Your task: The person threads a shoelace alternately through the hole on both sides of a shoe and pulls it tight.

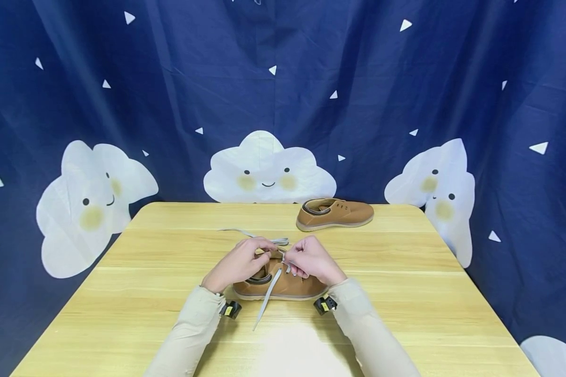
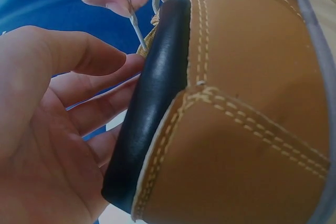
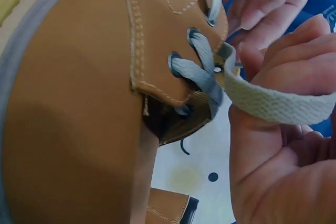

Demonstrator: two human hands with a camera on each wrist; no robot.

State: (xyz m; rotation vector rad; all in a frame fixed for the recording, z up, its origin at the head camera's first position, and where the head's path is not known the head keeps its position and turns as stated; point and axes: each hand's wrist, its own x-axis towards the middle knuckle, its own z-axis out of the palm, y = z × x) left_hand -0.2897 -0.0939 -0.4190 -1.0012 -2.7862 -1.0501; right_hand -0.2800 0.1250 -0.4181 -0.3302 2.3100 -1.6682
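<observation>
A brown lace-up shoe (image 1: 306, 288) sits on the table, toe to the right in the head view. My right hand (image 1: 313, 259) pinches a flat grey shoelace (image 3: 283, 106) above the eyelets; the lace loops over its fingers. Beside the shoe's opening is my left hand (image 1: 238, 264), its fingers extended and their tips at the tongue. In the left wrist view these fingers (image 2: 100, 95) pass behind the black padded collar (image 2: 152, 93). The lace crosses through the lower eyelets (image 3: 191, 35). One loose lace end (image 1: 266, 303) hangs over the shoe's near side.
A second brown shoe (image 1: 354, 213), with bare eyelets, stands at the table's back edge, right of centre. More grey lace (image 1: 280, 241) lies behind the worked shoe. The wooden table (image 1: 122, 314) meets a dark blue curtain (image 1: 170, 104) with cloud prints.
</observation>
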